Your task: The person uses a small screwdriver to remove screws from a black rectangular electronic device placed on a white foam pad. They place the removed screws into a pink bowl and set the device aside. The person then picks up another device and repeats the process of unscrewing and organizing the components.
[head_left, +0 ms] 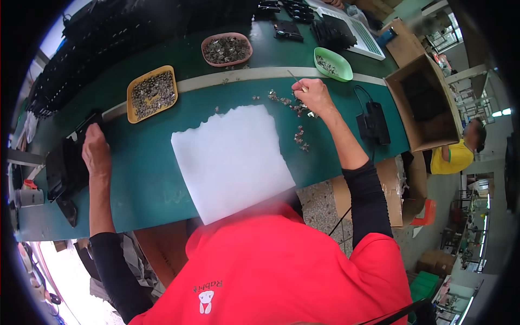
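Note:
My left hand (96,150) is at the far left of the table, its fingers closed on a black plastic part (89,123). More black plastic pieces (62,168) lie just left of that hand. Right of centre, my right hand (314,96) pinches a slim tool with a thin metal shaft (294,77) that points up and left. Its exact kind is too small to tell. Small shiny metal parts (284,99) lie scattered under and beside this hand. A white foam sheet (233,162) with a ragged far edge lies between my arms, reaching over the near table edge.
Yellow (130,103), pink (251,51) and green (349,70) trays hold small metal parts. A black power adapter (377,123) with a cable lies at the right, beside an open cardboard box (401,89). Black parts (97,49) are piled far left. A laptop (371,46) stands at the back; a person in yellow (455,157) is farther right.

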Available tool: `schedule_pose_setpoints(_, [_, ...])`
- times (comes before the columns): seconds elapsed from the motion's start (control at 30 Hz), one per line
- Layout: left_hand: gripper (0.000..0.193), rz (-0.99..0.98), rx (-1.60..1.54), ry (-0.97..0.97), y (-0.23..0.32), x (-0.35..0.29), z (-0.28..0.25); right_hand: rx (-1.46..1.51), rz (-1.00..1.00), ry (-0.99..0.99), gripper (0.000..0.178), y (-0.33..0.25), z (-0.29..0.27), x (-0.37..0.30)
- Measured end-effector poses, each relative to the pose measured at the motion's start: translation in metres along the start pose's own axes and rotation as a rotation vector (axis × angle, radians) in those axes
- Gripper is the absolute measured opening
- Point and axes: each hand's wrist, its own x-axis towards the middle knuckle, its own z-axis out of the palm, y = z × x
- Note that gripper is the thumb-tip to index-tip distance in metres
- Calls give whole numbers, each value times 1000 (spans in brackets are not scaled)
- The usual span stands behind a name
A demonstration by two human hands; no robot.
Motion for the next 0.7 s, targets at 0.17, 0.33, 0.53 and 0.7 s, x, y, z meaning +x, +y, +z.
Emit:
schedule_pose_setpoints(0.17, [24, 121, -179, 369, 25, -2, -63, 218, 77, -113, 23, -17, 4, -15])
schedule_pose_setpoints(0.33, [30, 587, -663, 401, 142, -53, -107, 379, 93, -231, 20, -35, 10, -27])
schedule_pose_setpoints(0.53, [21, 879, -855, 140, 206, -102, -103, 99, -181, -11, 19, -22, 22, -36])
schedule_pose_setpoints(0.7, [32, 440, -800, -85, 203, -112, -84, -94, -56, -43, 23, -30, 23, -67])
